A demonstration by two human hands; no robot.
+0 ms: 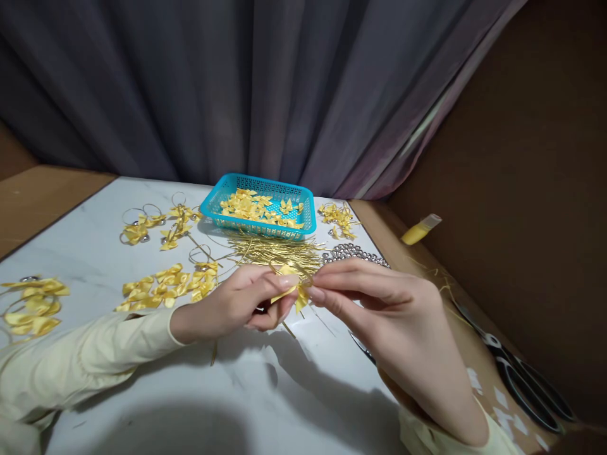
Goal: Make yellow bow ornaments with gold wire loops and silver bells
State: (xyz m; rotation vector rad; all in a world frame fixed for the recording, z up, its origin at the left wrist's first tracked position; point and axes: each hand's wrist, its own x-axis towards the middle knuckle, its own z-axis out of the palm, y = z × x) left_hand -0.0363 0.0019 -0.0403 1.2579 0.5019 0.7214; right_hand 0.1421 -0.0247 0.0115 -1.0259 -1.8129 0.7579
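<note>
Between my two hands, over the middle of the table, is a yellow ribbon bow [302, 298]. My left hand [246, 297] pinches the bow's left side between thumb and fingers. The fingertips of my right hand [384, 309] close at its right side on a thin gold wire tie [307, 278], as far as I can see. Just beyond my hands lies a pile of gold wire ties [279, 249]. Past my right hand sits a heap of silver bells [353, 253]. My fingers partly hide the bow's centre.
A blue basket [310, 218] of yellow bows stands at the back. Finished-looking bows with wire loops [180, 230] lie at left, with more bows [161, 287] nearer. Black-handled scissors [521, 379], paper scraps [512, 420] and a yellow tube [421, 229] lie along the right.
</note>
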